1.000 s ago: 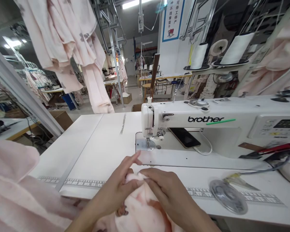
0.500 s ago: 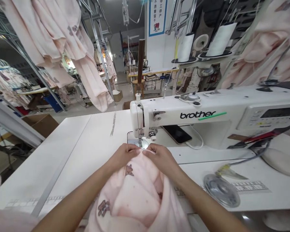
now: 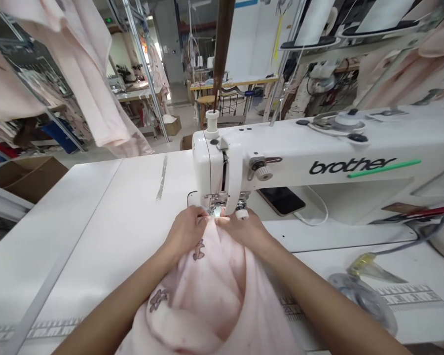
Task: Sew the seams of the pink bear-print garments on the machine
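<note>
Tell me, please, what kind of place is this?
Most likely a garment factory's sewing floor. A Brother industrial sewing machine stands on a white worktable, pink garments hang from overhead rails, and both hands hold pink fabric at the needle.

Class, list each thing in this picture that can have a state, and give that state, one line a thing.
Pink fabric: bunched, front edge at the needle.
Left hand: pinching the fabric edge.
Right hand: pinching the fabric edge.
Sewing machine: work light lit.
Phone: lying flat, screen dark, cable attached.
</note>
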The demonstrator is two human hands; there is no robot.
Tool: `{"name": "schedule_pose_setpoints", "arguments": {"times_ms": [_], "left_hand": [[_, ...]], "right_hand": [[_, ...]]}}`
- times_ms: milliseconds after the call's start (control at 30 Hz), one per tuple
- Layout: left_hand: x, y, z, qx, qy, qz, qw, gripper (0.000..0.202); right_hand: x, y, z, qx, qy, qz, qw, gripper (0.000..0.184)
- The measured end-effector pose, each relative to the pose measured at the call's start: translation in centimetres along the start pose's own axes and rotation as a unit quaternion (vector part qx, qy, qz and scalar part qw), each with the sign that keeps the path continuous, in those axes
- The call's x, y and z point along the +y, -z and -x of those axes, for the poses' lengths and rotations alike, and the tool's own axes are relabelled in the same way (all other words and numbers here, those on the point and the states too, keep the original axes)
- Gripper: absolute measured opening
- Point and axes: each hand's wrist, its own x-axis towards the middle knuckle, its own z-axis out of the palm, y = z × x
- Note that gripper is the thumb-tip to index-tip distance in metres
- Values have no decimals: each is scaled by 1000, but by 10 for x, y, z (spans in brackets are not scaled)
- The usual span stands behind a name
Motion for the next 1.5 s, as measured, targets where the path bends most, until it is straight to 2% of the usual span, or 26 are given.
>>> {"name": "schedule_pose_setpoints", "arguments": {"times_ms": [167,367,567,800,1267,1500], "left_hand": [[9,-1,-1,3,24,-3,1000,15],[12,0,0,-7,45,15,999,13],[10,0,-3,12,-5,-31,999,16],[3,-5,-6,24,-23,-49,998,16],[1,-11,-11,49,-7,-88,995,14],[-1,-14,-14,58,-12,-102,993,18]], "right_hand": [[-1,3,4,6,-20,-39,999,11],[1,-4,5,37,-12,-37,999,9],[2,-8,3,42,16,39,998,13],[-1,-5,6,27,34,88,995,17],[-1,-10,4,55,0,84,995,11],[-2,-15,0,75,-14,105,992,15]]}}
